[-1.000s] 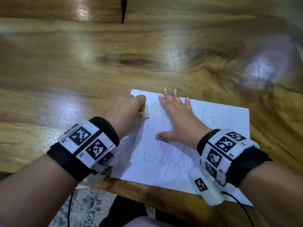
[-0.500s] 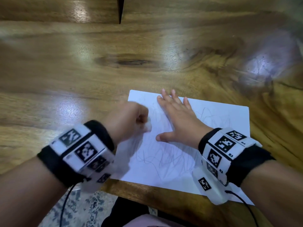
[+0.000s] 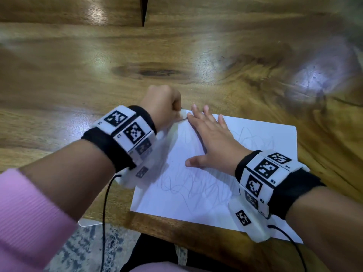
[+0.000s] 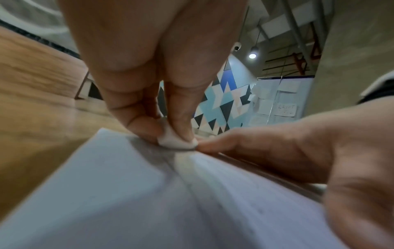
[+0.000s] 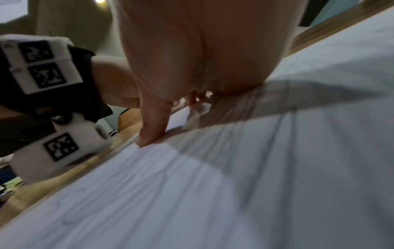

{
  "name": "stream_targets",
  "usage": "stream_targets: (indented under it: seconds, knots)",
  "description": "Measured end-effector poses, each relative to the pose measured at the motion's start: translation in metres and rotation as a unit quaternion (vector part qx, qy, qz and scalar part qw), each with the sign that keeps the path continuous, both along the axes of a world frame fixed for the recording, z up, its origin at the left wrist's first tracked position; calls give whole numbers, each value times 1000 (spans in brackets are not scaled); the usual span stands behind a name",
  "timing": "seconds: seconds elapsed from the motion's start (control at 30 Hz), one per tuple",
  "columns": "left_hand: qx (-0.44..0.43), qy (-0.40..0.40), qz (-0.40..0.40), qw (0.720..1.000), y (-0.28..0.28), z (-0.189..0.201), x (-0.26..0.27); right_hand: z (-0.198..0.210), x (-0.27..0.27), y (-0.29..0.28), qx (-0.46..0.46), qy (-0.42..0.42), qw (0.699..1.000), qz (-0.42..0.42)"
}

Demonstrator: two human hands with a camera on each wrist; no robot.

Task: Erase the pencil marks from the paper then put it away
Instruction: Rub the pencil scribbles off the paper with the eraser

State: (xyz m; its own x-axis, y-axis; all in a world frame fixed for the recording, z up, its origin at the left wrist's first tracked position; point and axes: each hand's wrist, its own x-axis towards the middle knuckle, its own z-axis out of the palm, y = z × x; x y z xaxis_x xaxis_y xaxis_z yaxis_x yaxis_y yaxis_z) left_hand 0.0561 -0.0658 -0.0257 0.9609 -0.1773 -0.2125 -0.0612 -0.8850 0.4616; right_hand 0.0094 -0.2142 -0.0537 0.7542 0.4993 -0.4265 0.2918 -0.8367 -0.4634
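Pinching one eraser (image 4: 177,141), left hand (image 3: 161,103); right hand (image 3: 214,142) flat on one paper (image 3: 196,193).

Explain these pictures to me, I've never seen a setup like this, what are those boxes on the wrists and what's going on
No machine here: a person works with bare hands. The patterned boxes on the wrist bands are small cameras. One picture comes from a head camera looking down; the other two look along each hand from the wrists. On the wooden table lies a sheet of paper covered in pencil scribbles. The left hand pinches a small white eraser against the paper's far edge. The right hand lies flat on the sheet, fingers spread, likely to steady it.
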Motion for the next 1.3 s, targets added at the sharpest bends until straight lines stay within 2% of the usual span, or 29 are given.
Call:
stream_targets:
  seconds: [0.13,0.33,0.5,0.53,0.63,0.7,0.8,0.87,0.93,1.03,1.1,1.2,1.23,1.3]
  knots:
    - [31,54,-75,995,11,1,-39,-2,0,0,-4,-6,1000,-1]
    - [23,14,1,1000,-5,5,-4,-2,0,0,-3,-10,1000,-2]
    - [58,90,-116,987,13,3,-44,-5,-1,0,-11,-11,1000,5]
    - [50,91,-105,989,18,1,-45,-5,-1,0,-14,-12,1000,9]
    - [12,30,7,999,25,0,-24,-6,-2,2,-28,-15,999,23]
    - [-3,20,30,999,24,-2,-17,-6,-3,2,-35,-12,999,26]
    - [35,38,-31,998,28,-2,-40,-6,-2,2,-39,-13,999,27]
    - [43,85,-73,993,33,-1,-58,-6,-2,2,-43,-14,999,30]
    - [28,91,-56,994,33,1,-55,-6,-2,2,-44,-14,998,30]
    - [19,11,27,999,26,1,-32,-6,-2,3,-43,-16,999,27]
    - [32,0,12,999,27,0,-34,-6,-2,3,-44,-15,999,27]
    - [37,84,-73,993,40,-2,-62,-6,-2,3,-46,-12,999,28]
    - [28,114,-75,990,42,-2,-67,-6,-2,2,-46,-11,998,27]
    - [12,80,-40,996,39,-2,-58,-7,-2,3,-46,-12,998,27]
